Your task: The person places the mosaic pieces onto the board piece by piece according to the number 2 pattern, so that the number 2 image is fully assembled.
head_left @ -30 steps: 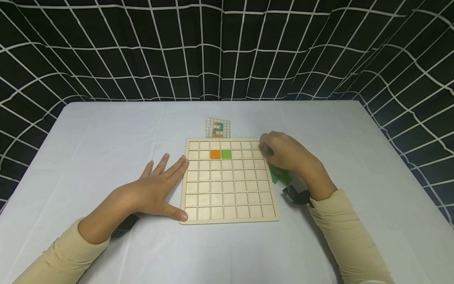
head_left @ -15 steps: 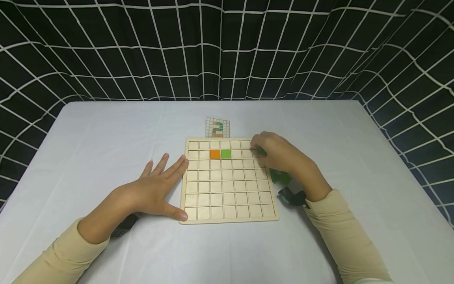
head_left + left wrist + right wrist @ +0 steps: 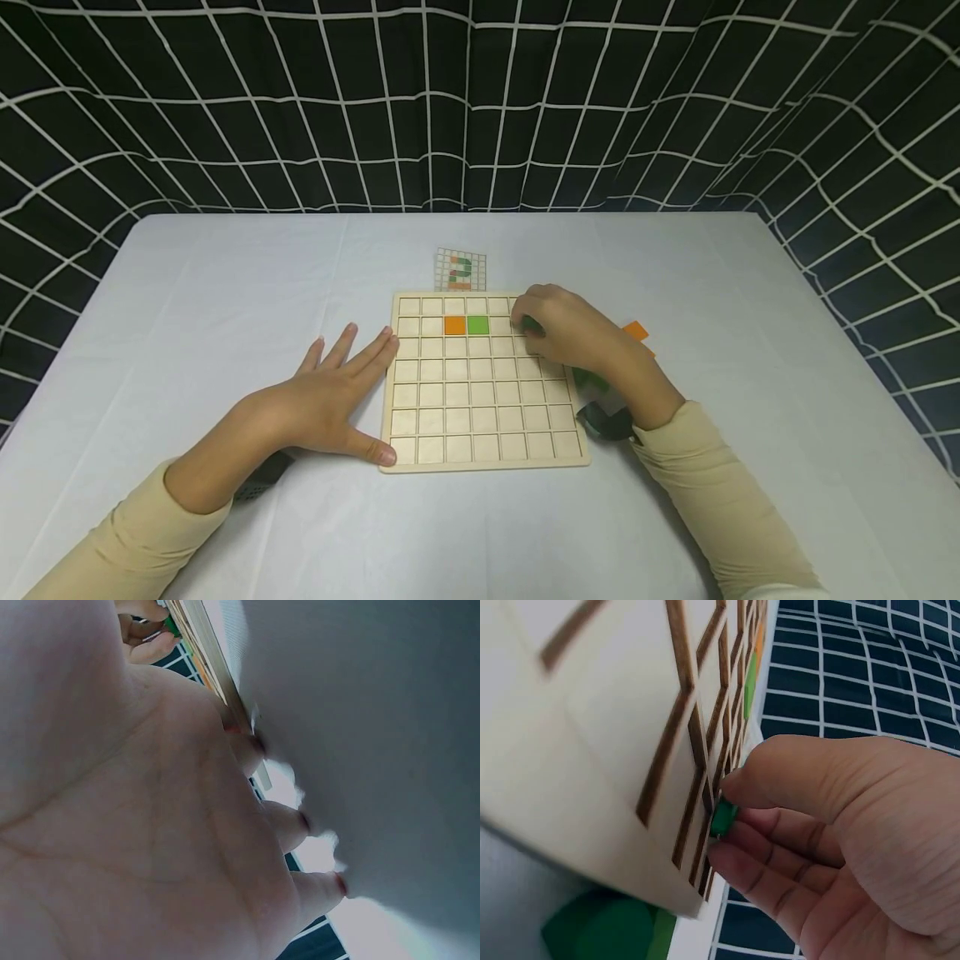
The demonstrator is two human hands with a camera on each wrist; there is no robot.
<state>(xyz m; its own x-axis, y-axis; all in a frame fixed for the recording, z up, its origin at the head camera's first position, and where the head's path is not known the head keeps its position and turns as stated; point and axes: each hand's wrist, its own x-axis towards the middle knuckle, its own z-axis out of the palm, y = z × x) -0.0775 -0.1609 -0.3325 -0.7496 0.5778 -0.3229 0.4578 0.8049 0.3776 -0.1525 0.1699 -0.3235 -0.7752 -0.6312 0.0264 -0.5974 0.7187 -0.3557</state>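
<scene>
A pale wooden grid board (image 3: 480, 423) lies flat on the white-covered table. In its second row from the far side, an orange square tile (image 3: 454, 326) and a light green square tile (image 3: 477, 326) sit side by side. My right hand (image 3: 573, 329) is over the board's far right part, pinching a small dark green tile (image 3: 723, 817) between thumb and fingers close to the grid in the right wrist view. With fingers spread, my left hand (image 3: 318, 410) touches the board's left edge, thumb on the near left corner; its palm fills much of the left wrist view.
A small card (image 3: 461, 270) printed with a coloured grid pattern lies just beyond the board. Loose green tiles (image 3: 591, 381) and orange tiles (image 3: 636, 330) lie to the board's right, partly hidden by the right arm. A white-gridded dark curtain (image 3: 465, 108) surrounds the table.
My right hand has moved left from the board's right edge onto its far right cells with the dark green tile. Orange tiles have come into sight behind the wrist. The left hand stays put.
</scene>
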